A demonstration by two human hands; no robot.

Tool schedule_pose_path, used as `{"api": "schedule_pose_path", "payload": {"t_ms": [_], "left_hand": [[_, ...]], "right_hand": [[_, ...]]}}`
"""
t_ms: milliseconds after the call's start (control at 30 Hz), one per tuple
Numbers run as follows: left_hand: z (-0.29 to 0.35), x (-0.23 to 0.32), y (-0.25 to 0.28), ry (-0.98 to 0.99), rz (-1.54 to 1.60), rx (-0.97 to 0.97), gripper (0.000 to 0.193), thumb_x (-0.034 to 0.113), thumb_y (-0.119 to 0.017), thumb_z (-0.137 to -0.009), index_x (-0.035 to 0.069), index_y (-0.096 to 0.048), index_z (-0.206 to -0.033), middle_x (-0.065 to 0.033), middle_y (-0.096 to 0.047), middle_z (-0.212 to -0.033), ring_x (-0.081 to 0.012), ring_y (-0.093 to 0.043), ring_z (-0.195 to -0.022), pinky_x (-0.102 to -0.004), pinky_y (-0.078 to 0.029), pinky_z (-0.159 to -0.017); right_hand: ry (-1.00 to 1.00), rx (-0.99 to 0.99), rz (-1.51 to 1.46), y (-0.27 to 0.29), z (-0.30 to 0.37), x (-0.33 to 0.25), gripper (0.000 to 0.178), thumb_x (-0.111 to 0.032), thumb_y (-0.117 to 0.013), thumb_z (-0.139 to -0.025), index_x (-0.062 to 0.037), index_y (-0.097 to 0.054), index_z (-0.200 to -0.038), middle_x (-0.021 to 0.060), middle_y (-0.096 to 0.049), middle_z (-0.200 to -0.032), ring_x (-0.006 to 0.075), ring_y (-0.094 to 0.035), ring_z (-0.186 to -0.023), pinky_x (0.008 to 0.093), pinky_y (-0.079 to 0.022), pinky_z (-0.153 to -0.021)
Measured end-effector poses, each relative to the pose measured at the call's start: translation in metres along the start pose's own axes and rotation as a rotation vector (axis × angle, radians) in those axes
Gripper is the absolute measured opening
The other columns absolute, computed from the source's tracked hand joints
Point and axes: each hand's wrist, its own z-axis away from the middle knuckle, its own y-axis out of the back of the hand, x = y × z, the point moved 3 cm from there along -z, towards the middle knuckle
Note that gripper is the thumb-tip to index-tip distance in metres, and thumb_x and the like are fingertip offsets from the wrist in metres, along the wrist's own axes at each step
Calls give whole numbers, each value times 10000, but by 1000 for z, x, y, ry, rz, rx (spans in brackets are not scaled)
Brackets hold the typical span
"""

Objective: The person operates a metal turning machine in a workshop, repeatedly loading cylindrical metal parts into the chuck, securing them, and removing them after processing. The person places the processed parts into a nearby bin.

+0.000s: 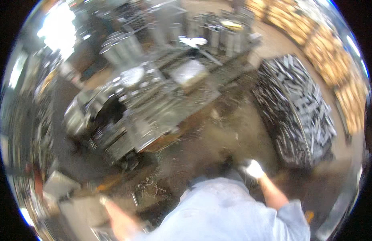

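My right hand [254,169], in a white glove, hangs low beside my body, between me and a large bin of metal pieces [310,104]. Its fingers are smeared by motion, so whether it holds anything does not show. At the lower left, my left hand [103,200] reaches out over a pale flat surface [82,213]. That hand is blurred too, and its fingers cannot be made out. Ahead of me to the left stands a lathe-like machine [146,116] with a rounded metal head [79,114]. Neither hand touches the machine.
Tall metal cylinders [121,48] stand behind the machine, with more [224,38] at its far end. A pale block [189,72] rests on the machine. Stacked tan bundles [328,56] line the far right. Shavings [152,188] litter the dark floor.
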Motion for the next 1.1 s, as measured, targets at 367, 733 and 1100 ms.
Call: {"api": "schedule_pose_path", "payload": {"t_ms": [367, 733, 1100], "left_hand": [[258, 183, -45, -1011, -235, -415, 449, 382, -489, -1105, 88, -666, -1394, -143, -706, -1363, -293, -687, -1231, -481, -543, -1031], [824, 497, 25, -1539, 199, -1249, 353, 249, -652, -1064, -13, -679, -1298, -124, -768, -1049, -193, -744, -921, -358, -596, -830], [1071, 596, 172, -1652, 1, -1217, 277, 243, -668, -1050, 61, -694, -1257, -126, -767, -1041, -187, -728, -958, -347, -565, -893]], "right_hand": [[-66, 112, -175, 84, -54, 103, 469, -398, -744, -878, -79, -771, -1220, 186, -760, -1234, 388, -702, -1176, 442, -544, -1041], [-174, 583, -973, 399, -175, 380, 679, -205, -764, -936, -11, -529, -1543, 143, -733, -1265, 170, -710, -935, 303, -608, -752], [-279, 320, 336, 508, -506, 538, 321, -220, -528, -987, -106, -826, -1020, 175, -799, -1058, 373, -778, -982, 530, -603, -837]]}}
